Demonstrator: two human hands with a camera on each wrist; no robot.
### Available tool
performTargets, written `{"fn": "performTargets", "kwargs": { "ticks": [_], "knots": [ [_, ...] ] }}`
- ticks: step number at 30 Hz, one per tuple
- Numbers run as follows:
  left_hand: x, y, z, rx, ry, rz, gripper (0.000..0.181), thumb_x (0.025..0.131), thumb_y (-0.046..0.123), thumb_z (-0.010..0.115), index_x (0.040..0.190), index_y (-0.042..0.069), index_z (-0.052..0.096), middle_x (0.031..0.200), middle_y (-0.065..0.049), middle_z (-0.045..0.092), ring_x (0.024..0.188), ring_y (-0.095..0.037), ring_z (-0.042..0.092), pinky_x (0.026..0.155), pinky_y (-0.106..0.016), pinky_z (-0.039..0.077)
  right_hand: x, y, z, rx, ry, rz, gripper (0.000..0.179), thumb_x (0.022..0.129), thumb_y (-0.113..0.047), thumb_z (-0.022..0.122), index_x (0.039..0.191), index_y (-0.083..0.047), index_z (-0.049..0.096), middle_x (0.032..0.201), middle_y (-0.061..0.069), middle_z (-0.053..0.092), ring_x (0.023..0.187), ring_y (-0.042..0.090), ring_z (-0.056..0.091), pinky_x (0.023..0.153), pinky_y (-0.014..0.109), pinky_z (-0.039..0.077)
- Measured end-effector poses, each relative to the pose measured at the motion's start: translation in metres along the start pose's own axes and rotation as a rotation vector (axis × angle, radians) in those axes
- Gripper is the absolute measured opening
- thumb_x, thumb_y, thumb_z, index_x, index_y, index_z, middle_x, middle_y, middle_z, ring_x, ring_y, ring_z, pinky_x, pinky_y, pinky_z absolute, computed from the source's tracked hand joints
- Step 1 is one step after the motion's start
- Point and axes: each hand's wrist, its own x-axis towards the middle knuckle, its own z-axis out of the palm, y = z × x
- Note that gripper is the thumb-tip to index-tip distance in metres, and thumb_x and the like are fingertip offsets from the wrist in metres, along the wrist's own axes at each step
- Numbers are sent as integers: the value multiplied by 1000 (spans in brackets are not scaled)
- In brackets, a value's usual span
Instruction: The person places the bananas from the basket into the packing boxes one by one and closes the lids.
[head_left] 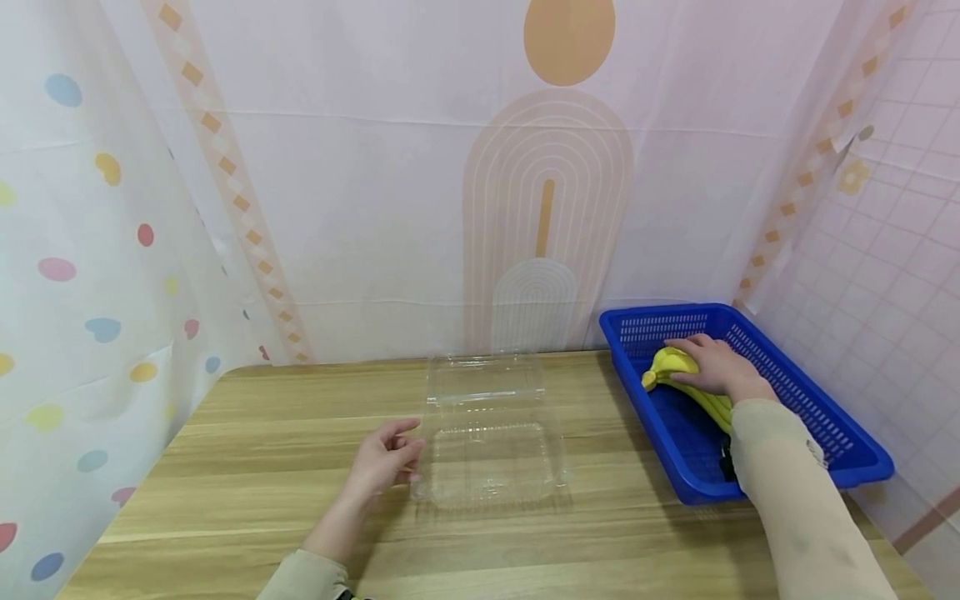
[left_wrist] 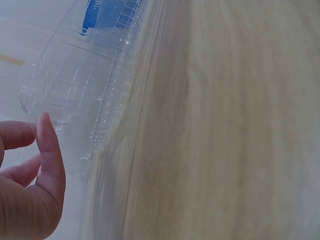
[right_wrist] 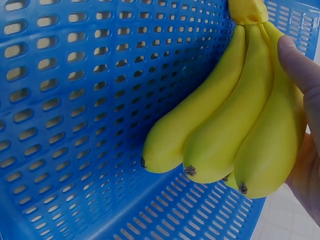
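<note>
One bunch of bananas (head_left: 686, 382) lies lengthwise in the blue basket (head_left: 825, 408) at far right, under the right hand (head_left: 716, 365), whose fingers (right_wrist: 300, 65) curl round it; the left hand (head_left: 386, 458) rests relaxed and empty beside the clear container (head_left: 491, 433) on the desk (head_left: 247, 467).

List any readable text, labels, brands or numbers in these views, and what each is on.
None: no view shows a readable word, number or brand.
The bananas carry no sticker on the sides in view.
The blue basket shows only slots, no mark.
The clear box has ribs, no print I can make out.
The backdrop bears only shapes and dots.
</note>
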Motion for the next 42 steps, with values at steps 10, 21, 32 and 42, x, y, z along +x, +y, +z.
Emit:
{"fn": "performTargets", "kwargs": {
  "ticks": [10,21,32,42],
  "knots": [
    [2,-2,0,6,1,2,45,86,1,62,128,-3,48,85,-8,53,69,-20,57,57,-30,56,-1,0,2,-2,5,-13,58,88,-39,61,136,-12,45,129,25,40,114,49,37,85,68,37],
    [3,-4,0,10,1,0,45,86,1,62,129,-2,49,85,-8,52,70,-21,57,57,-29,56,-1,3,1,14,7,-14,53,87,-40,61,131,-13,51,129,25,41,113,49,38,86,67,36],
    [5,-5,0,12,2,1,45,86,0,62,129,-2,48,84,-8,52,69,-20,56,56,-29,56,-4,0,-2,44,5,-45,46,89,-34,60,128,-10,53,127,28,41,113,52,36,88,67,34],
    [5,-3,1,9,-1,3,45,86,1,62,128,-2,49,84,-7,50,69,-19,56,56,-27,55,-5,6,-4,79,26,-25,46,91,-33,57,130,-9,50,130,31,36,116,54,30,90,71,29]
  ]
}}
